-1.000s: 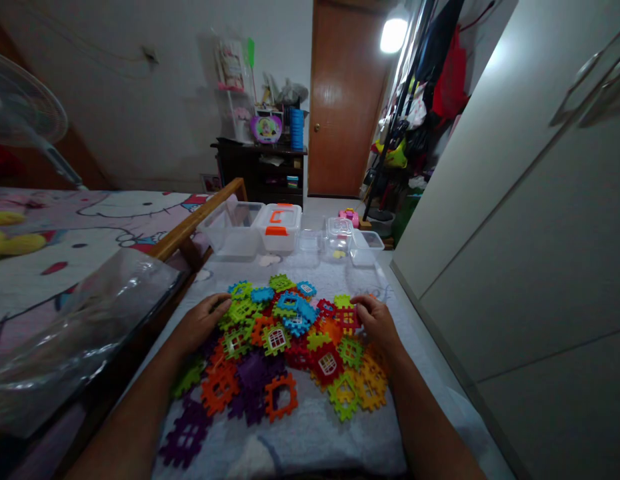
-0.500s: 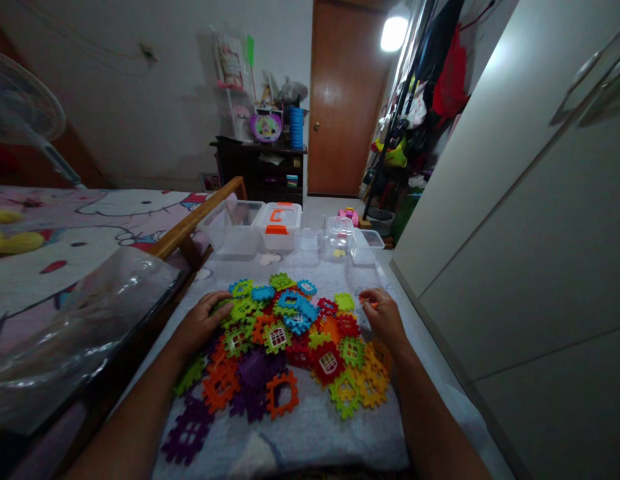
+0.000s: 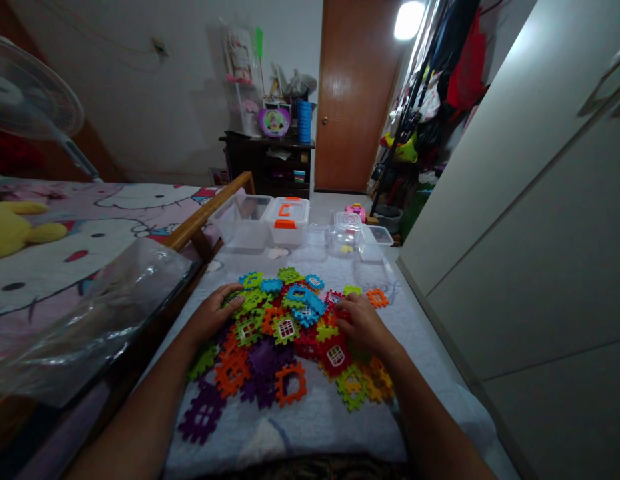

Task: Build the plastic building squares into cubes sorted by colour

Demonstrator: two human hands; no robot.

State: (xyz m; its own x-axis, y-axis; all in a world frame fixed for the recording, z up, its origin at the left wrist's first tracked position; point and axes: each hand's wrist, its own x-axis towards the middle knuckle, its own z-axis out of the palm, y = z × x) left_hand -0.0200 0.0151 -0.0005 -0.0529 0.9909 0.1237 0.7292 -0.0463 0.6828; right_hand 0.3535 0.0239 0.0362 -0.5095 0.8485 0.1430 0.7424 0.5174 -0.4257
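A pile of coloured plastic interlocking tiles [image 3: 290,333] lies on a light cloth [image 3: 310,427] in front of me. My left hand [image 3: 213,315] rests flat on the pile's left edge, fingers on green pieces. My right hand [image 3: 360,323] sits on the right side of the pile, its fingers curled down onto red tiles; what they grip is hidden. One orange tile [image 3: 377,297] lies alone on the cloth just beyond the right hand. A purple tile [image 3: 203,415] lies apart at the near left.
Several clear plastic boxes [image 3: 243,223], one with an orange-handled lid [image 3: 289,220], stand at the cloth's far end. A bed with a wooden rail [image 3: 203,217] and a clear plastic bag [image 3: 90,320] is on the left. White wardrobe doors [image 3: 530,220] rise on the right.
My right hand left an orange tile on the cloth at the far right and came back left onto the red tiles. The left hand stayed on the pile. The camera shifted a little.
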